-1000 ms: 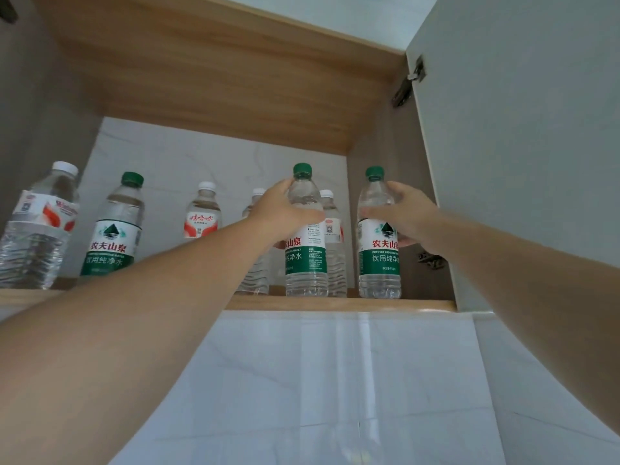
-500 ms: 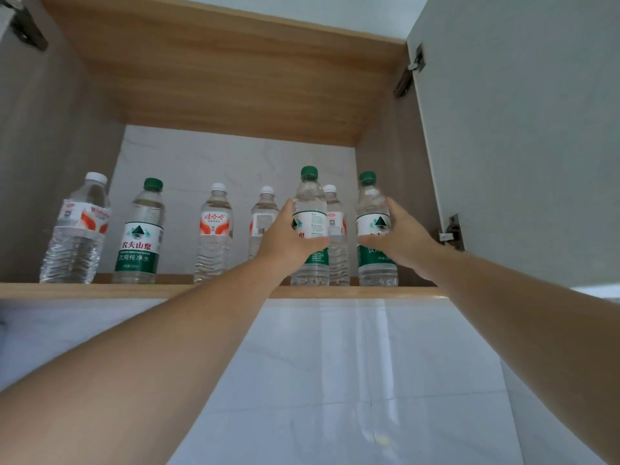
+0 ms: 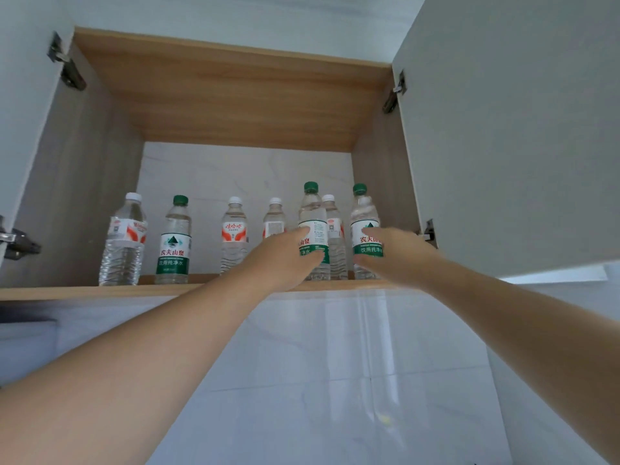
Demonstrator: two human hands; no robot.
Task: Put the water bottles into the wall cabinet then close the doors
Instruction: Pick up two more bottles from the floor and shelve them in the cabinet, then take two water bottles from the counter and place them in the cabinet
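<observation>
The wall cabinet (image 3: 100,292) hangs open above me, with several water bottles standing on its shelf. My left hand (image 3: 283,258) wraps the lower label of a green-capped bottle (image 3: 313,213) standing right of centre. My right hand (image 3: 397,253) holds another green-capped bottle (image 3: 363,213) by the cabinet's right wall. Both bottles stand upright on the shelf. A white-capped bottle (image 3: 330,216) stands behind and between them. To the left stand a white-capped bottle (image 3: 124,239), a green-capped bottle (image 3: 173,241) and two more white-capped bottles (image 3: 235,231), (image 3: 275,218).
The right door (image 3: 503,129) swings out wide, close beside my right forearm. The left door (image 3: 20,95) is open too, with metal hinges (image 3: 68,70) on the side wall. A glossy white tiled wall (image 3: 335,364) runs below the shelf.
My head has drawn back, so the whole cabinet and both doors now show. Both hands have slid lower on their bottles, which stay upright on the shelf.
</observation>
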